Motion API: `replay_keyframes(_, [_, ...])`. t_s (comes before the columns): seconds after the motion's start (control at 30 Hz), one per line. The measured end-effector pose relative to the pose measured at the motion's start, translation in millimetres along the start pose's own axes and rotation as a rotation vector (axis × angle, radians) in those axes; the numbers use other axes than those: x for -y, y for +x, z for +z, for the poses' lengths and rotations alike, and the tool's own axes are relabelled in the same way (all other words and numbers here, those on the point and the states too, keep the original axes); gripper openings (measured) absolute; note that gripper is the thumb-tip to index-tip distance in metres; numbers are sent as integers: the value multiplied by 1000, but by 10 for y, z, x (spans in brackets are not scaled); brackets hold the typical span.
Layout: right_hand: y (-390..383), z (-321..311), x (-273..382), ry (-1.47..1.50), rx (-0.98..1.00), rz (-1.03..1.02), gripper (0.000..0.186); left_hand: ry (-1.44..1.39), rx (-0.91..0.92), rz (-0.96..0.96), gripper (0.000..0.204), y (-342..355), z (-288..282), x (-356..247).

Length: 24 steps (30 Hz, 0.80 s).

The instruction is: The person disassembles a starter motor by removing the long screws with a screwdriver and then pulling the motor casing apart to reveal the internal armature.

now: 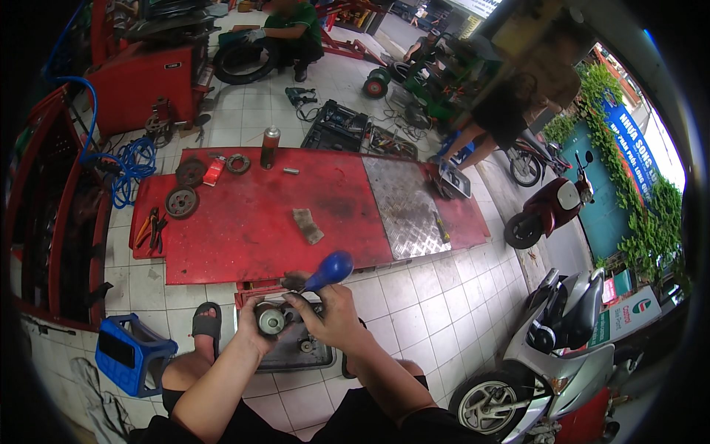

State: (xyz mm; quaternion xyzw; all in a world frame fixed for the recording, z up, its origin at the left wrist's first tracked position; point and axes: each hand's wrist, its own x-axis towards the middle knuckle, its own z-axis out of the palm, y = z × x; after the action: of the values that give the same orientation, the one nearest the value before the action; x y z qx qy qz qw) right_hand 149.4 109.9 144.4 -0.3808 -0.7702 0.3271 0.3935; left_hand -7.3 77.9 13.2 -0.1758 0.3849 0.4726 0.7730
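Observation:
My left hand is closed around a round metal part with a ringed, pale end face. Close beside it, my right hand grips a tool with a blue bulb-shaped end; its kind is not clear. The right fingertips reach toward the metal part, and whether they touch it is hard to see. Below both hands lies a shallow grey tray on the tiles, with small metal parts in it.
Ahead is a low red lift platform bearing a spray can, a rag, pliers and round metal parts. A blue stool stands left, a silver scooter right. Co-workers are farther off.

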Motion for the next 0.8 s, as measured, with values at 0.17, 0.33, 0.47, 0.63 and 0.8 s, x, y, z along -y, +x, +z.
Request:
replay_keyframes(0.17, [-49,-36,-197,72,54,-69,15,5,18,-28,39,-65,85,-11])
replay_keyframes(0.33, [-138,74,-321,207,16,-90,18,-5,16,-21,35,-39,17,-55])
replay_keyframes(0.47, [-235,169,-427,198,-68,-49,22,16,-42,32,29,-166,122,-94])
replay_keyframes(0.63, [-330,261,-473,129,-133,-77,22,-17,-23,27,26,-94,71,-92])
replay_keyframes(0.8, [-291,283,-407,203,-176,-105,16,-14,11,33,26,-74,29,-85])
